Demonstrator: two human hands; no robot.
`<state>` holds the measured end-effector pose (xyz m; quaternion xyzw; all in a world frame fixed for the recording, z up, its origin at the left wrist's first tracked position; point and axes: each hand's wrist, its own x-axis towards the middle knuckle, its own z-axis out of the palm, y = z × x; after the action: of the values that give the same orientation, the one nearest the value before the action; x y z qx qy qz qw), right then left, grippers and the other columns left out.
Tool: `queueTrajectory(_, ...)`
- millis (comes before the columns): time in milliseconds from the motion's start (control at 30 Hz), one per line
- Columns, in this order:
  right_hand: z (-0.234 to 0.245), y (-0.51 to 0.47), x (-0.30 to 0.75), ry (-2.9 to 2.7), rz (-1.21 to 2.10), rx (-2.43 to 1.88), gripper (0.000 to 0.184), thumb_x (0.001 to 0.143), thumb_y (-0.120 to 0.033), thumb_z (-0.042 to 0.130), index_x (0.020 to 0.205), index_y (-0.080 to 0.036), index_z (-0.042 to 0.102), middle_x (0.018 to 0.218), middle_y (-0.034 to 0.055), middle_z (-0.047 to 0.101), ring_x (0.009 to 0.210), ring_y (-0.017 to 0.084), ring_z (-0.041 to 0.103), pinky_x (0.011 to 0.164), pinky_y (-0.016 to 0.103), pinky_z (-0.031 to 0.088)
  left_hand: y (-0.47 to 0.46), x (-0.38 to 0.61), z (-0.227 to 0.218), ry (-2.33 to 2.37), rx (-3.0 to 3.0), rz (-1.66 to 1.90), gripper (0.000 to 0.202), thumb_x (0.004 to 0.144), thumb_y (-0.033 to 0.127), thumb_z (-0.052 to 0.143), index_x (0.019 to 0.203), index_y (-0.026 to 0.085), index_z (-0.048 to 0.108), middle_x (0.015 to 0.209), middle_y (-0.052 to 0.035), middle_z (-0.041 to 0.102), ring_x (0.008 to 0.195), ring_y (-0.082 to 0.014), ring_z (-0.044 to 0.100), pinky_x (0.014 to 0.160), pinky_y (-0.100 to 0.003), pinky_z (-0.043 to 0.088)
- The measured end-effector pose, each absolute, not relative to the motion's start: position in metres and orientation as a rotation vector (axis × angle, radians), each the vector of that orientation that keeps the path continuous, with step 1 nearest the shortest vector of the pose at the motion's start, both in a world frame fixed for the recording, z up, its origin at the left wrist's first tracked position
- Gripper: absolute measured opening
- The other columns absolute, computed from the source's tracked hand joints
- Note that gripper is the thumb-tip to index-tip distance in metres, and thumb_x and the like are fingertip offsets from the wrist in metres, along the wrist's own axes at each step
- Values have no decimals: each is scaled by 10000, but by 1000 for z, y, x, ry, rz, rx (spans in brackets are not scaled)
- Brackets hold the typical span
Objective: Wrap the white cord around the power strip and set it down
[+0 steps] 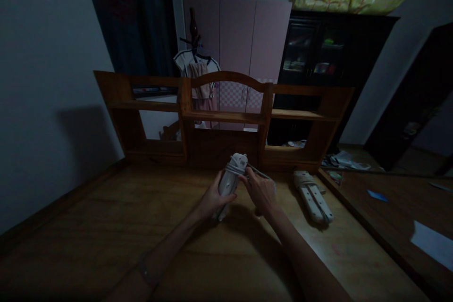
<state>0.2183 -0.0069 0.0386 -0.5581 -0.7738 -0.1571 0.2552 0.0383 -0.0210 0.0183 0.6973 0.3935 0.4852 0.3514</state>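
Note:
A white power strip (230, 180) is held up over the wooden desk, tilted, with its far end raised. Its cord (236, 168) is wound around that far end, and a loose length loops out to the right. My left hand (214, 198) is wrapped round the strip's body from the left, thumb across the front. On the right side, my right hand (260, 189) pinches the cord close to the windings. Another pair of white power strips (314, 198), bound by a wound cord, lies on the desk to the right of my right hand.
A wooden shelf unit (226, 117) runs along the desk's back edge. Bare desk surface (159, 207) shows on the left. To the right, a lower brown surface holds a white paper (433, 244) and a blue card (377, 195). A wall stands at the left.

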Motion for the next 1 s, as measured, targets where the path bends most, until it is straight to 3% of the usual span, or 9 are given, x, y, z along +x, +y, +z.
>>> queueTrajectory(233, 35, -6, 216, -2104, -466, -1522, 421, 970, -536, 273, 1012, -229, 558, 755, 38, 697, 620, 167, 644, 502, 270, 162, -10, 30, 6, 1035, 1791, 1171, 782, 760, 258, 647, 1432, 199, 251, 1269, -113, 574, 1129, -231, 570, 965, -413, 461)
queueTrajectory(467, 35, -6, 217, -2124, -468, -1521, 419, 980, -514, 256, 992, -227, 560, 750, 47, 692, 619, 161, 640, 503, 269, 159, -9, 31, 2, 1030, 1842, 1193, 769, 761, 255, 643, 1426, 199, 260, 1362, -102, 497, 1194, -213, 520, 1010, -379, 411)
queueTrajectory(667, 36, -5, 215, -2128, -447, -1566, 401, 984, -508, 245, 1045, -232, 530, 787, 43, 691, 639, 164, 644, 498, 263, 169, -24, 42, 6, 1205, 1854, 1334, 869, 765, 273, 641, 1458, 213, 120, 1372, -151, 470, 1177, -255, 534, 967, -426, 416)
queueTrajectory(767, 37, -6, 214, -2124, -443, -1575, 395, 988, -498, 232, 1063, -235, 516, 804, 40, 688, 644, 163, 643, 499, 263, 181, -30, 45, 9, 1215, 1844, 1396, 775, 772, 295, 639, 1412, 219, 209, 1358, -151, 480, 1171, -263, 534, 970, -437, 401)
queueTrajectory(1000, 34, -5, 215, -2115, -448, -1569, 369, 994, -478, 237, 1027, -232, 511, 817, 34, 689, 667, 165, 641, 510, 262, 188, -29, 43, 15, 1173, 1829, 1337, 680, 773, 333, 643, 1359, 246, 310, 1322, -93, 518, 1154, -225, 534, 971, -355, 394)
